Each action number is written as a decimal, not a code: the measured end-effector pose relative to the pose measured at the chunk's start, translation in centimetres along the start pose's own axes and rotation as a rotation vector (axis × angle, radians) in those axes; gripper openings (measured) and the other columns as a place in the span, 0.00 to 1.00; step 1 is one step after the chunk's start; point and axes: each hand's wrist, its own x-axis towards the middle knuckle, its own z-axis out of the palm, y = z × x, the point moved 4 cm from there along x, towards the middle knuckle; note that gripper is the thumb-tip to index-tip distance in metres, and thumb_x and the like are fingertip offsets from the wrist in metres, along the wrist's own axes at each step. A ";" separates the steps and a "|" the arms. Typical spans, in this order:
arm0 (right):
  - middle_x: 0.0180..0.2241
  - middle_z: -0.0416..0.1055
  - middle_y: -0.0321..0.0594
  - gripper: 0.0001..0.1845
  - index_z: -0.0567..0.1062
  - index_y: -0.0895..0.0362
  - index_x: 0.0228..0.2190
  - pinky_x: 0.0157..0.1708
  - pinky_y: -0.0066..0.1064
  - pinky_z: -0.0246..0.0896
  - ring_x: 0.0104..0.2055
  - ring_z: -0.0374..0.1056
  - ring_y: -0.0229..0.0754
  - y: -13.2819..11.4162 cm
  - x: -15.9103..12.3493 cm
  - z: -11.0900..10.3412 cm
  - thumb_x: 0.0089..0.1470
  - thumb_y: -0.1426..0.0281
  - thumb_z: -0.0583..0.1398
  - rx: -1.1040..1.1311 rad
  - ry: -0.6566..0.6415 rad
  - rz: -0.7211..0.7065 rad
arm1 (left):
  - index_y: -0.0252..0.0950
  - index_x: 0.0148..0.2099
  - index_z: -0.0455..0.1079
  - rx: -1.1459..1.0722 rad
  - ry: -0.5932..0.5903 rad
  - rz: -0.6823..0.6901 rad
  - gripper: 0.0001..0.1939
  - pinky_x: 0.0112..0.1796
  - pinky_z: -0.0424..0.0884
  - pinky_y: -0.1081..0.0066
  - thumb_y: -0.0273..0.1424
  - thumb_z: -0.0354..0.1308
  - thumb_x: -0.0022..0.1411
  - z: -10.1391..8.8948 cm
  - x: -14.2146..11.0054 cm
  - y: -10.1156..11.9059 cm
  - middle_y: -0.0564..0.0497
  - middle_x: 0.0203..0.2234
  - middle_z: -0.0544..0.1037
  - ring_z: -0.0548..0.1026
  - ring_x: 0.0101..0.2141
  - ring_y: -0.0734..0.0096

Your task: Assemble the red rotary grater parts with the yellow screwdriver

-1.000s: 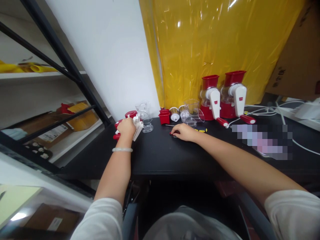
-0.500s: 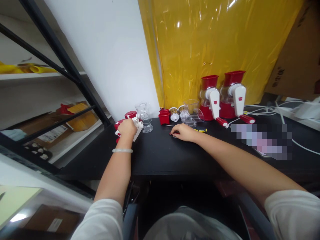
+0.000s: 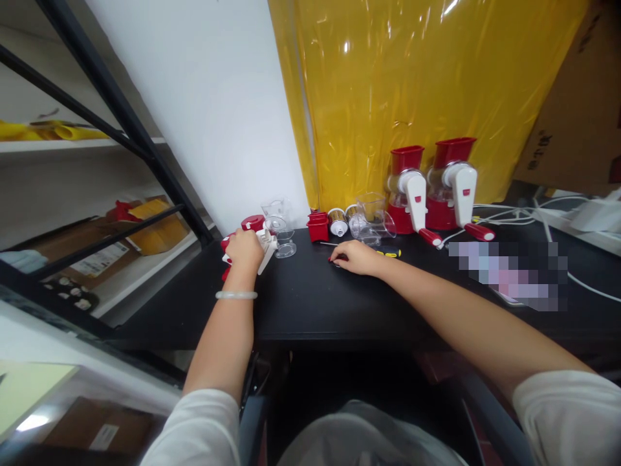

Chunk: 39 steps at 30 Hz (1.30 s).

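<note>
My left hand is closed over white and red grater parts at the left of the black table. A flat white piece, like a crank arm, sticks out to the right of its fingers. Most of what lies under that hand is hidden. With fingers curled down, my right hand rests on the tabletop; a tiny red spot shows at its fingertips, too small to name. Behind this hand lies a screwdriver with a yellow and black handle, its thin shaft showing on the left.
Clear plastic parts stand beside my left hand. Farther back are a red hopper, metal grater drums and a clear housing. Two assembled rotary graters stand right of them, near white cables and a blurred-out flat object.
My left hand has shifted very slightly left with the parts under it. My right hand stays in the same place.
</note>
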 end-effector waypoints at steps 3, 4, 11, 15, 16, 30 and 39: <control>0.41 0.83 0.45 0.10 0.84 0.56 0.39 0.45 0.34 0.68 0.42 0.78 0.45 -0.1 0.0 0.0 0.58 0.75 0.62 0.003 -0.001 -0.014 | 0.32 0.55 0.76 -0.006 -0.012 -0.003 0.19 0.51 0.74 0.58 0.30 0.60 0.62 0.0 0.0 -0.3 0.33 0.55 0.75 0.73 0.56 0.43; 0.41 0.83 0.45 0.10 0.84 0.56 0.39 0.45 0.34 0.68 0.42 0.78 0.45 -0.1 0.0 0.0 0.59 0.75 0.62 0.003 -0.001 -0.016 | 0.33 0.56 0.76 -0.013 -0.019 -0.006 0.19 0.51 0.74 0.57 0.30 0.60 0.62 -0.1 0.0 -0.4 0.33 0.55 0.75 0.73 0.56 0.43; 0.41 0.83 0.44 0.10 0.84 0.56 0.39 0.45 0.32 0.67 0.42 0.78 0.44 -0.3 -0.1 -0.1 0.59 0.75 0.62 -0.007 -0.006 -0.008 | 0.33 0.57 0.76 -0.049 -0.042 -0.011 0.21 0.51 0.74 0.54 0.30 0.60 0.62 -0.4 -0.1 -0.6 0.32 0.56 0.73 0.73 0.56 0.40; 0.41 0.83 0.44 0.10 0.84 0.57 0.39 0.45 0.33 0.67 0.42 0.78 0.45 -0.2 0.0 0.0 0.59 0.75 0.62 -0.005 -0.010 -0.012 | 0.33 0.56 0.77 -0.072 -0.041 -0.014 0.21 0.52 0.74 0.53 0.32 0.62 0.61 -0.5 -0.1 -0.7 0.31 0.56 0.73 0.73 0.57 0.39; 0.41 0.83 0.44 0.10 0.84 0.57 0.39 0.45 0.33 0.67 0.42 0.78 0.45 -0.1 0.0 0.0 0.59 0.75 0.62 -0.003 -0.011 -0.013 | 0.34 0.56 0.77 -0.078 -0.038 -0.014 0.20 0.52 0.74 0.52 0.32 0.62 0.61 -0.5 -0.1 -0.7 0.31 0.56 0.74 0.73 0.56 0.39; 0.48 0.76 0.51 0.12 0.81 0.56 0.42 0.51 0.44 0.66 0.52 0.71 0.51 -2.3 -0.9 -4.3 0.62 0.73 0.57 -0.210 0.395 -0.191 | 0.35 0.55 0.78 -0.297 0.422 0.160 0.20 0.47 0.70 0.55 0.38 0.54 0.69 -2.1 -1.1 1.3 0.36 0.46 0.77 0.75 0.49 0.44; 0.62 0.62 0.66 0.53 0.57 0.63 0.66 0.62 0.60 0.56 0.66 0.58 0.67 4.4 -1.8 -7.7 0.48 0.53 0.70 -0.001 0.880 0.499 | 0.35 0.49 0.79 -0.481 0.456 0.713 0.15 0.48 0.69 0.57 0.35 0.54 0.71 -1.5 -3.1 6.0 0.42 0.39 0.78 0.76 0.44 0.53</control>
